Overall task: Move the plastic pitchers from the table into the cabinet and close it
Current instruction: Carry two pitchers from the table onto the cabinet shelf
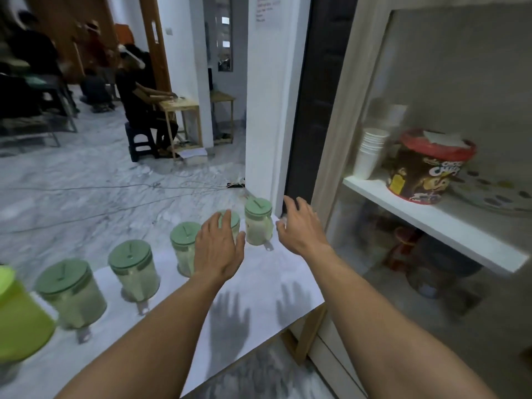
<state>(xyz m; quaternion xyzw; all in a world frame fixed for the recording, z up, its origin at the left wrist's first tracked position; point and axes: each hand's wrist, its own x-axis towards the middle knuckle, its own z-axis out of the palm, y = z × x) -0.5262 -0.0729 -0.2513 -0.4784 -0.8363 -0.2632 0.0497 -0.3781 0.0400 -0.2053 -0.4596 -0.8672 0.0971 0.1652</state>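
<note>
Five clear plastic pitchers with green lids [131, 273] stand in a row on the white marble-pattern worktop [259, 283]. Left hand [217, 249] hovers above the fourth, fingers apart, empty. Right hand [299, 226], fingers spread, reaches toward the dark cabinet door edge [316, 96]; contact unclear.

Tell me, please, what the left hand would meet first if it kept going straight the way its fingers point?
Probably the green-lidded pitcher just beyond the left hand; its fingers already overlap the lid in this view, though depth is unclear.

Translucent plastic pitchers [134, 273] with matt green lids, glossy, seemingly marble-patterned table [267, 283].
</note>
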